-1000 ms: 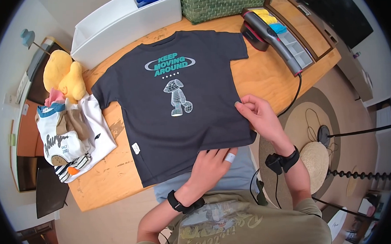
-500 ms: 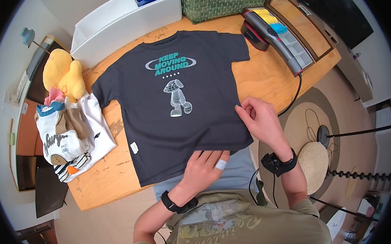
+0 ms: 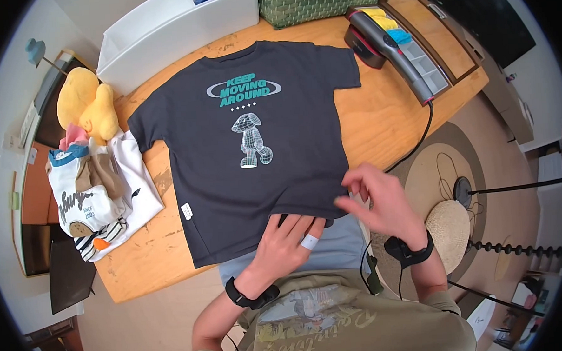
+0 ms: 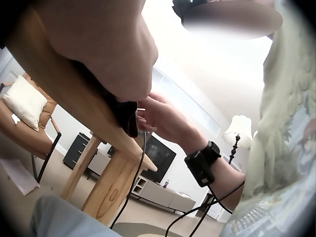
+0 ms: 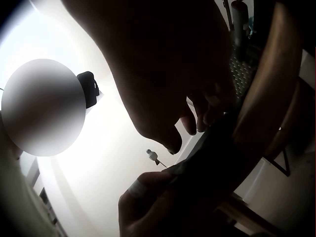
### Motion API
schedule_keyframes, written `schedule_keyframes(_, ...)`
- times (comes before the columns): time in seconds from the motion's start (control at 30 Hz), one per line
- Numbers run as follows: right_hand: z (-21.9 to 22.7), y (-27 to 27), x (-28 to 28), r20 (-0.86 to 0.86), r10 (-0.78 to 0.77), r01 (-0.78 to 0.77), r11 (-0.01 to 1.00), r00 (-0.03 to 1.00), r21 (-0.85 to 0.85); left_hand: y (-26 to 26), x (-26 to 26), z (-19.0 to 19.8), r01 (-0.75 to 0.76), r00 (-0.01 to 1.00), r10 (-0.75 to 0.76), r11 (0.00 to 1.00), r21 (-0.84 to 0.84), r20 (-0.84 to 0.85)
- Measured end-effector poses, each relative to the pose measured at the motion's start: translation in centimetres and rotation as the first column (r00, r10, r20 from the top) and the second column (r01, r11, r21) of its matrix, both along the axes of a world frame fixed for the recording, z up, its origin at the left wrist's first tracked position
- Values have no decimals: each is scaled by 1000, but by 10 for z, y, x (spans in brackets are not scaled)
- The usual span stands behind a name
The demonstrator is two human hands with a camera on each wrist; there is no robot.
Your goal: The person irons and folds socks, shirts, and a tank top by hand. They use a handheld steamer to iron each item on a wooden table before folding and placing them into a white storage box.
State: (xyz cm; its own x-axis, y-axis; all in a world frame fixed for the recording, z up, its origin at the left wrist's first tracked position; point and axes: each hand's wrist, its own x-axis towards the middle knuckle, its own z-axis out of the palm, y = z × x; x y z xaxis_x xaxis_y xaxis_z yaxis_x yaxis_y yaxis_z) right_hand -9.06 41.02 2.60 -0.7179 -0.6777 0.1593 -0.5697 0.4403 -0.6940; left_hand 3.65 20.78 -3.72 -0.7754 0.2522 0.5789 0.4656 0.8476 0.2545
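A dark T-shirt (image 3: 229, 153) with a green "KEEP MOVING AROUND" print and a wireframe dog figure lies front up on the wooden table (image 3: 380, 119), its hem over the near edge. At the middle of that hem, my left hand (image 3: 291, 242), with white tape round one finger, grips the fabric; its fingertips are partly hidden under the cloth. My right hand (image 3: 384, 205) is beside the shirt's lower right corner, thumb and fingers spread apart. In the right wrist view, the right hand (image 5: 173, 84) hovers over the dark cloth, close to the left hand (image 5: 148, 202).
Folded clothes (image 3: 88, 192) and a yellow plush toy (image 3: 87, 106) are at the left. Along the back stand a white bin (image 3: 178, 38) and a green woven basket (image 3: 319, 2). A corded handheld appliance (image 3: 392, 55) rests across a compartment box (image 3: 424, 66) at the right.
My right hand has left the shirt's right side edge, moving down towards the hem corner, its fingers spreading. The left hand has shifted slightly left along the hem, and the lower right corner has drawn inward.
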Motion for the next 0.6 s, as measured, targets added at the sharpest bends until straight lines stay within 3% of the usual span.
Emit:
schedule_keyframes(0.07, -2, 3, 8, -144, 158, -154, 987, 977, 42, 0, 0, -1, -2, 1000, 2, 1000, 1, 6)
schedule_keyframes(0.27, -8, 0, 18, -236, 126, -101, 988, 964, 116, -1, -2, 4, 16, 1000, -16, 1000, -3, 13)
schedule_keyframes(0.47, -22, -5, 23, -351, 106, -79, 993, 930, 92, -4, -1, 6, 21, 1000, -21, 1000, -14, 23)
schedule_keyframes(0.6, -25, -5, 22, -374, 61, -73, 997, 925, -20, -5, -1, 12, 16, 1000, -16, 1000, -15, 22)
